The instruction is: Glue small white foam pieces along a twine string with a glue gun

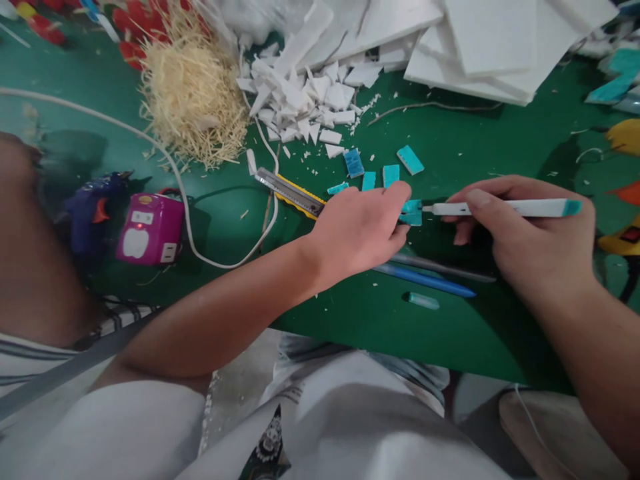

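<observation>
My right hand [535, 233] is closed around a white marker [530, 209] with a teal end. The marker's tip points left and meets, or nearly meets, a small teal foam piece [412, 213]. Fingers of my left hand [363, 220] press on that piece from the left and hide part of it. Around the left hand lie loose teal pieces [410, 160] and a darker blue one [353, 163]. A yellow utility knife [290, 192] lies partly behind the left wrist. Nearer to me are a blue pen [430, 279], a dark slim stick [445, 268] and a clear teal cap [423, 301].
White foam scraps [305, 100] and large foam sheets [480, 53] lie at the back. Left are shredded straw [193, 100], a pink power adapter [151, 229], a blue glue gun [90, 213] and a white cable [175, 167]. Another person's arm [40, 247] rests at the far left.
</observation>
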`<move>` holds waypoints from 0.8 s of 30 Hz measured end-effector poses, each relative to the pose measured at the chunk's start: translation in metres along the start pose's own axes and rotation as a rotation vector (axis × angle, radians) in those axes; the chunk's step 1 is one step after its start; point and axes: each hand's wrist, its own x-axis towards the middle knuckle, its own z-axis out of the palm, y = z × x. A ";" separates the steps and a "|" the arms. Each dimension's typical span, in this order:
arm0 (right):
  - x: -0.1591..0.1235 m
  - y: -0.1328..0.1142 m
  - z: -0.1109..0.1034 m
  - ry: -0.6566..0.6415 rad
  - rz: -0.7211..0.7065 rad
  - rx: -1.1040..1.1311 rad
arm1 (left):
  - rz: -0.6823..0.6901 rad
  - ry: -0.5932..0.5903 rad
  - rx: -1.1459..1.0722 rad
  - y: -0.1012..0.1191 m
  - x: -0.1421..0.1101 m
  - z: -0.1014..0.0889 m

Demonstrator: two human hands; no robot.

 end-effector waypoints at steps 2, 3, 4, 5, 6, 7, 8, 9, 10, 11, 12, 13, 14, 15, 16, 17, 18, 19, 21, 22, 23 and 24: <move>0.000 -0.003 0.000 -0.028 0.037 -0.002 | 0.008 0.004 0.001 0.000 0.000 0.001; 0.000 -0.004 0.000 -0.028 0.035 -0.001 | 0.011 0.009 -0.001 0.000 0.000 0.001; 0.000 -0.005 0.000 -0.021 0.026 -0.005 | 0.015 0.011 -0.002 0.000 0.000 0.001; 0.000 -0.005 0.001 -0.009 0.016 -0.014 | 0.015 0.014 -0.003 0.000 0.000 0.002; 0.000 -0.005 0.001 -0.007 0.010 -0.023 | 0.015 0.013 -0.002 -0.001 0.000 0.002; -0.001 -0.005 0.001 -0.003 0.003 -0.026 | 0.014 0.014 -0.001 -0.001 0.000 0.001; -0.001 -0.003 0.001 -0.005 0.003 -0.029 | 0.012 0.013 -0.001 -0.001 0.000 0.001; -0.001 -0.001 0.001 -0.014 0.010 -0.035 | 0.010 0.012 -0.003 0.000 0.000 0.001; -0.001 0.001 0.001 -0.013 0.006 -0.037 | 0.008 0.010 -0.008 0.000 0.000 0.000; -0.002 0.003 0.001 -0.012 -0.003 -0.038 | 0.005 0.008 -0.013 0.000 0.000 0.000; -0.002 0.005 0.000 -0.007 -0.015 -0.039 | 0.001 0.003 -0.018 0.000 0.001 -0.001; -0.002 0.007 0.000 -0.001 -0.030 -0.036 | -0.003 -0.001 -0.020 0.000 0.001 -0.001; -0.002 0.007 0.000 0.003 -0.045 -0.030 | -0.004 -0.006 -0.021 0.000 0.001 -0.001; -0.002 0.007 0.000 0.006 -0.054 -0.022 | -0.005 -0.011 -0.019 0.000 0.001 -0.002; -0.002 0.005 0.000 0.000 -0.050 -0.020 | -0.004 -0.016 -0.017 0.001 0.001 -0.002; -0.002 0.004 -0.001 -0.016 -0.034 -0.024 | -0.003 -0.018 -0.014 0.001 0.001 -0.002; -0.002 0.002 0.000 -0.029 -0.017 -0.029 | -0.002 -0.018 -0.011 0.001 0.001 -0.002; -0.001 0.000 0.000 -0.044 0.000 -0.035 | -0.001 -0.017 -0.008 0.001 0.001 -0.002; -0.001 0.001 0.000 -0.045 -0.001 -0.031 | 0.002 -0.008 -0.005 0.001 0.000 -0.001; -0.001 0.002 0.001 -0.037 -0.018 -0.024 | 0.005 -0.002 -0.006 0.001 0.000 -0.001; -0.001 0.004 0.001 -0.027 -0.038 -0.017 | 0.007 0.001 -0.010 0.001 0.000 -0.001; -0.001 0.006 0.001 -0.014 -0.055 -0.008 | 0.007 0.000 -0.016 0.000 0.000 -0.001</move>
